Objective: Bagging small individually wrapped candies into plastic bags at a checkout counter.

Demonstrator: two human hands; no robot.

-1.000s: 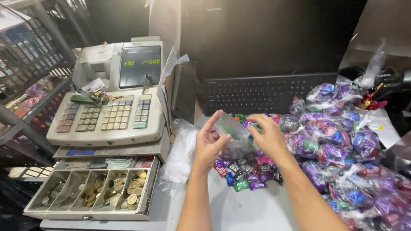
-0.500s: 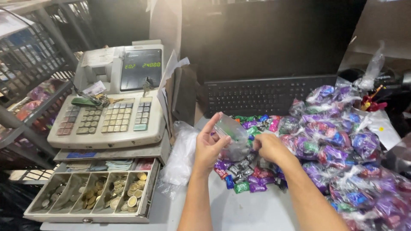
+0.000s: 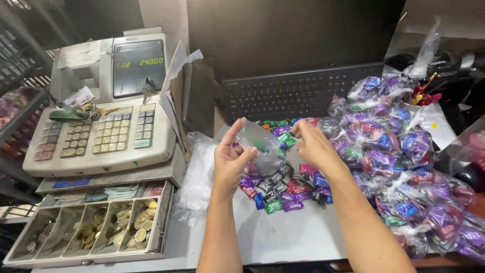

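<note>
Above the loose wrapped candies (image 3: 283, 189) on the grey counter (image 3: 298, 237), your left hand (image 3: 230, 162) pinches a small clear plastic bag (image 3: 260, 146) by its mouth, while your right hand (image 3: 313, 146) hovers just beside it, fingers half curled and holding nothing that shows. Keep the bag's mouth stretched wide and level so pieces drop in cleanly. Room is tight: tied candy bags (image 3: 399, 167) crowd your right, the open coin drawer (image 3: 91, 232) and cash register (image 3: 101, 131) your left, the keyboard (image 3: 298, 93) behind. Bare counter lies toward you.
</note>
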